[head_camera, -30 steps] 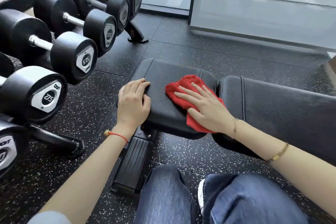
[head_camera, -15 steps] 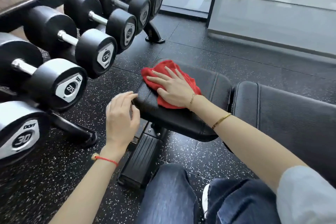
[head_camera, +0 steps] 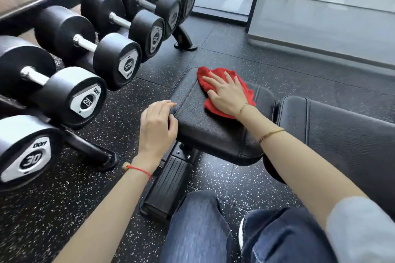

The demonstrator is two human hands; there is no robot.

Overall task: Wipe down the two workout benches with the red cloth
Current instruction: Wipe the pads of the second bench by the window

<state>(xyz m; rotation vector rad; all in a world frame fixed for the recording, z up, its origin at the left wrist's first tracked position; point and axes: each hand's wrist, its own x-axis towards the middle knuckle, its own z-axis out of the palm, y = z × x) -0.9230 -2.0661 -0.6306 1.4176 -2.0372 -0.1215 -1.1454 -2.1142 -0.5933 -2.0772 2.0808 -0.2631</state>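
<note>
The right hand (head_camera: pixel 227 94) lies flat on the red cloth (head_camera: pixel 228 89), fingers straight and slightly spread, pressing it onto the far part of the seat pad (head_camera: pixel 205 121). The cloth is bunched under the palm, and its edges show past the fingertips and beside the wrist. It sits near the pad's far edge, toward the gap that parts the seat pad from the back pad (head_camera: pixel 346 130) on the right. Two thin gold bracelets (head_camera: pixel 270 134) circle the right wrist and forearm.

The left hand (head_camera: pixel 158 127) rests at the near left corner of the seat pad, fingers loosely curled over the edge and the thumb against the pad's side; it holds nothing else. A red string bracelet (head_camera: pixel 139 169) sits on the left wrist.

Both pads are black, grained and stitched. Under the seat pad a black ribbed foot (head_camera: pixel 168 186) of the frame lies on the floor (head_camera: pixel 70 209), which is dark rubber flecked with white.

On the left a rack (head_camera: pixel 92 151) carries a row of black dumbbells (head_camera: pixel 70 92) with silver end plates; the nearer ones read 30 and 27.5. The person's knees, in blue jeans (head_camera: pixel 198 228), fill the bottom of the view, and a grey sleeve (head_camera: pixel 363 230) shows at the lower right. Glass panels (head_camera: pixel 331 6) stand beyond the floor at the top right.
</note>
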